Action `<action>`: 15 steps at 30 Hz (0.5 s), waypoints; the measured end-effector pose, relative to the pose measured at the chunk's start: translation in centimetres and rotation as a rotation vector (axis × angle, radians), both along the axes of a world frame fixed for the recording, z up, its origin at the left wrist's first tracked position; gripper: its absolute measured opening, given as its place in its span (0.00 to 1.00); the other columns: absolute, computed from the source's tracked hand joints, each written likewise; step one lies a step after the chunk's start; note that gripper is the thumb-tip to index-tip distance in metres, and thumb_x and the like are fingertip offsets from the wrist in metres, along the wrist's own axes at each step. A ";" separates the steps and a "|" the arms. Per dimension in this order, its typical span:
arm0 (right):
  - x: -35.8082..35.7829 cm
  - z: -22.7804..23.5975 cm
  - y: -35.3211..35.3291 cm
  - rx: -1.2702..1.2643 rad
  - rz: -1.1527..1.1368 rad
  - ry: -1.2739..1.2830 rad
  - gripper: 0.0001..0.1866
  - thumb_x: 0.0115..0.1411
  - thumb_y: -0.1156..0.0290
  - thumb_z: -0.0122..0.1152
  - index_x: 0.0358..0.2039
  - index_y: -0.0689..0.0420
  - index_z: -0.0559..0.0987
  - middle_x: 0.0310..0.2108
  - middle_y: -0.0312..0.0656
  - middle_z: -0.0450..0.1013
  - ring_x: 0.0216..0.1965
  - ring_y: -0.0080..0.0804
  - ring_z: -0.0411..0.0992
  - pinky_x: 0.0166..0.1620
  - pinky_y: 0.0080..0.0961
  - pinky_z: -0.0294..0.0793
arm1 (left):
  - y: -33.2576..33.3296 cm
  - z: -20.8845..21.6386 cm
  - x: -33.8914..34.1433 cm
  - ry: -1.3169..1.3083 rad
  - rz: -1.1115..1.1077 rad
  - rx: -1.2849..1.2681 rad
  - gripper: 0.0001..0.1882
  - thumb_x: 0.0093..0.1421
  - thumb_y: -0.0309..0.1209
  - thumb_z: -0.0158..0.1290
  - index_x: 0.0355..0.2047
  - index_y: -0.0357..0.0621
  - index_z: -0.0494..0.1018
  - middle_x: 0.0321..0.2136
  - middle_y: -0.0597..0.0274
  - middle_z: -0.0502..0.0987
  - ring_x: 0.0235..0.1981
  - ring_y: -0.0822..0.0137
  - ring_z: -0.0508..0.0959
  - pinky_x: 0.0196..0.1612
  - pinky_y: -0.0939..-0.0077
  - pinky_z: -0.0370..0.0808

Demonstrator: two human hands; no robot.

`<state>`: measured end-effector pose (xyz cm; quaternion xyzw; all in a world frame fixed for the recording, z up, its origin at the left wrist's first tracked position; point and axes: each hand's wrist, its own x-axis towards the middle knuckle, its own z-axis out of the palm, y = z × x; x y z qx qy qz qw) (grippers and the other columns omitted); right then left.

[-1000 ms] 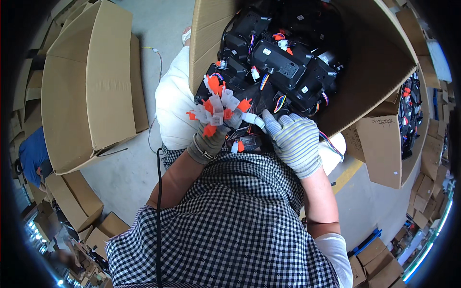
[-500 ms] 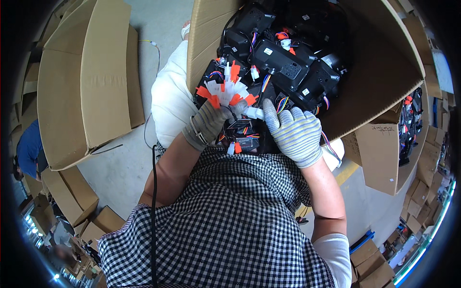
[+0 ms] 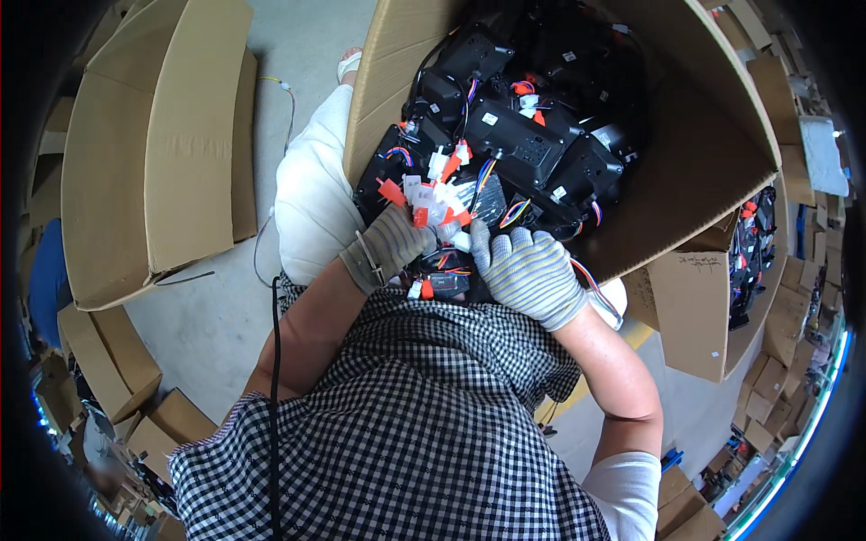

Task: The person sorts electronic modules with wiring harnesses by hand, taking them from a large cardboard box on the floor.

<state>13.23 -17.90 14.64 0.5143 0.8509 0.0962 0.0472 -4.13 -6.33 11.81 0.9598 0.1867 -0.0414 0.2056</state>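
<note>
My left hand [image 3: 390,245], in a grey-and-yellow striped knit glove, is closed round a bunch of white and red plug connectors [image 3: 431,200] that fan out above its fingers. Close to its right, my right hand [image 3: 534,275] wears a matching glove, its fingers curled and its thumb pointing up. Beside that thumb is a white connector [image 3: 462,242]; whatever the curled fingers grip is hidden. Under and beyond both hands, black plastic device housings [image 3: 514,140] with coloured wires fill a tilted cardboard box [image 3: 713,153]. Another connector [image 3: 420,288] lies by a dark labelled part near my lap.
A large cardboard box [image 3: 191,144] stands on the grey floor to the left. At the right, another box [image 3: 687,311] holds more black units [image 3: 750,257]. A thin cable [image 3: 290,117] trails on the floor. A person in blue [image 3: 47,279] is at the far left.
The view has shifted slightly. My right hand has come a little lower and nearer my left, and the white connector by its thumb sits lower. My left hand keeps the connector bunch.
</note>
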 end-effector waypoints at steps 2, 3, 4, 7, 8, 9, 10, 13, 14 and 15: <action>-0.4 0.7 0.1 -0.027 -0.052 0.014 0.18 0.52 0.67 0.49 0.43 0.59 0.73 0.19 0.36 0.65 0.20 0.27 0.66 0.20 0.25 0.63 | -0.6 -3.5 -2.5 -0.402 0.085 -0.091 0.18 0.53 0.40 0.50 0.43 0.50 0.73 0.39 0.57 0.72 0.47 0.56 0.69 0.46 0.58 0.66; -0.2 0.5 0.4 -0.122 -0.095 0.070 0.17 0.53 0.67 0.49 0.43 0.58 0.74 0.19 0.36 0.66 0.20 0.29 0.68 0.22 0.26 0.65 | -0.9 -4.8 -2.6 -0.409 0.085 -0.086 0.18 0.53 0.40 0.50 0.43 0.50 0.73 0.39 0.57 0.72 0.47 0.56 0.69 0.46 0.58 0.66; -0.1 0.4 1.0 -0.213 -0.134 0.128 0.16 0.54 0.66 0.49 0.42 0.56 0.74 0.20 0.37 0.68 0.21 0.30 0.69 0.24 0.27 0.66 | -1.1 -5.7 -2.9 -0.425 0.162 -0.340 0.16 0.54 0.41 0.48 0.40 0.51 0.72 0.38 0.58 0.72 0.47 0.57 0.68 0.44 0.58 0.65; 3.7 -0.5 3.3 -0.221 -0.123 0.851 0.25 0.48 0.59 0.62 0.44 0.60 0.74 0.29 0.44 0.74 0.34 0.42 0.74 0.40 0.35 0.72 | -1.8 -5.6 -3.8 -0.319 0.270 -0.784 0.11 0.53 0.43 0.46 0.33 0.54 0.66 0.32 0.64 0.69 0.36 0.65 0.69 0.32 0.63 0.64; 4.5 -2.8 3.1 -0.117 -0.421 1.194 0.25 0.50 0.64 0.62 0.47 0.62 0.72 0.40 0.51 0.73 0.45 0.48 0.70 0.49 0.36 0.68 | -2.2 -7.8 -3.5 -0.500 0.184 -0.122 0.11 0.52 0.42 0.47 0.34 0.54 0.65 0.32 0.65 0.69 0.34 0.66 0.70 0.29 0.64 0.64; 4.8 -3.1 4.0 0.114 -0.672 1.105 0.26 0.53 0.67 0.59 0.52 0.61 0.69 0.48 0.54 0.69 0.51 0.50 0.67 0.54 0.35 0.64 | -2.8 -9.8 -3.2 -0.637 0.088 0.544 0.12 0.51 0.41 0.48 0.35 0.55 0.64 0.32 0.67 0.69 0.31 0.68 0.71 0.26 0.65 0.65; 5.9 -4.9 4.4 0.205 -0.921 0.837 0.30 0.54 0.66 0.59 0.56 0.62 0.63 0.49 0.56 0.68 0.51 0.51 0.66 0.56 0.36 0.62 | -3.2 -7.7 -2.9 -0.565 -0.108 0.551 0.11 0.52 0.40 0.48 0.34 0.53 0.64 0.34 0.67 0.70 0.26 0.67 0.71 0.21 0.64 0.67; 7.1 -8.1 7.1 -0.070 -1.327 1.167 0.39 0.48 0.65 0.65 0.58 0.62 0.60 0.50 0.60 0.67 0.52 0.49 0.66 0.56 0.32 0.63 | -5.9 -10.9 -5.0 -0.522 -0.076 -0.079 0.18 0.55 0.43 0.47 0.43 0.50 0.64 0.42 0.62 0.69 0.38 0.63 0.70 0.39 0.62 0.65; 6.9 -8.4 7.2 -0.073 -1.317 1.180 0.39 0.48 0.65 0.65 0.58 0.62 0.60 0.50 0.60 0.67 0.52 0.49 0.66 0.56 0.32 0.63 | -6.6 -11.5 -5.9 -0.471 -0.040 -0.390 0.21 0.57 0.44 0.46 0.48 0.48 0.64 0.46 0.60 0.69 0.44 0.60 0.70 0.47 0.61 0.64; 6.7 -8.8 7.3 -0.018 -1.240 1.316 0.40 0.46 0.65 0.66 0.58 0.63 0.60 0.50 0.60 0.66 0.52 0.48 0.66 0.55 0.31 0.64 | -7.0 -12.2 -6.6 -0.414 -0.002 -0.701 0.25 0.59 0.46 0.46 0.52 0.47 0.64 0.50 0.58 0.68 0.51 0.58 0.69 0.56 0.60 0.64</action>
